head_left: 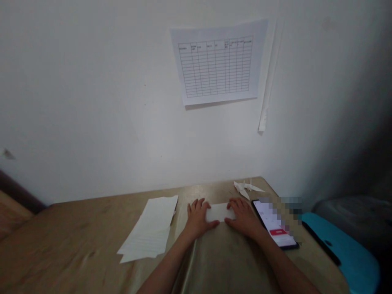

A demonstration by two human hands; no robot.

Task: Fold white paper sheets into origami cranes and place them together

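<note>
Forearms (171, 261) are reaching up from the bottom of the view toward a tan tabletop (76, 232). The left hand (197, 218) and the right hand (243, 218) are lying open, palms down, fingers slightly curved, gripping nothing, on either end of a white paper strip (219, 212), which is sitting flat on the table between them. Just left of the left hand, a loose stack of white paper sheets (148, 230) is lying at a slant. Just right of the right hand, a phone (274, 223) is lying with its screen lit, part of it blurred out. Farther on, near the table's back edge, what seems to be a white paper crane (241, 188) is resting, though the dim view makes it hard to be sure. Past the table's right side, a blue plastic object (343, 249) is showing. Higher up, a printed grid chart (216, 61) is hanging on the white wall (92, 102).
</note>
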